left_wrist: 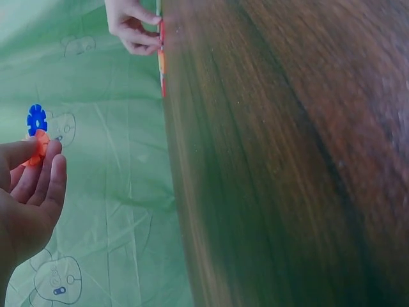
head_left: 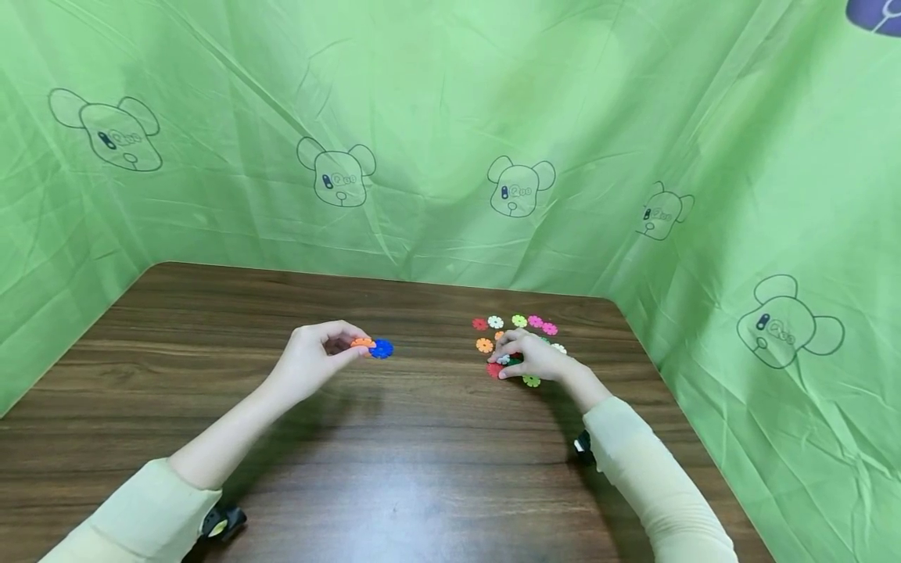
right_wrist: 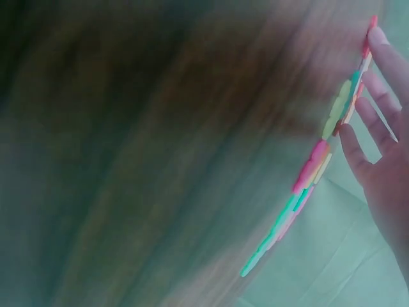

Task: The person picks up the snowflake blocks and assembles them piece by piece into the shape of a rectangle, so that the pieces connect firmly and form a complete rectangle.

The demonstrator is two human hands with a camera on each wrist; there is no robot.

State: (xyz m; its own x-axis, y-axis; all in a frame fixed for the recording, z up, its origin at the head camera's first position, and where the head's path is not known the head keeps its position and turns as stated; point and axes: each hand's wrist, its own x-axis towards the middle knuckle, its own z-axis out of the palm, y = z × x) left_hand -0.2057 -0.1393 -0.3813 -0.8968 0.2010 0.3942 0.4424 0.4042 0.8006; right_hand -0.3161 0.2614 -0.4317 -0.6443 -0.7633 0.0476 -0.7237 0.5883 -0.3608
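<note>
My left hand [head_left: 313,356] pinches an orange flower-shaped plastic disc [head_left: 362,342] between thumb and fingers, above the table. A blue notched disc [head_left: 382,349] is joined to its edge; the left wrist view also shows the blue disc [left_wrist: 37,119] attached to the orange one [left_wrist: 41,146]. My right hand [head_left: 533,356] reaches down over a group of loose discs, its fingers spread in the right wrist view. Its fingertips touch at a red disc [head_left: 495,370] lying on the table. A dark green disc [head_left: 512,362] is partly hidden under that hand.
Around the right hand lie several more flower discs, among them an orange one [head_left: 484,345], a white one [head_left: 496,321], a pink one [head_left: 550,329] and a yellow-green one [head_left: 531,381]. Green cloth [head_left: 422,141] hangs behind and beside the brown wooden table [head_left: 394,469].
</note>
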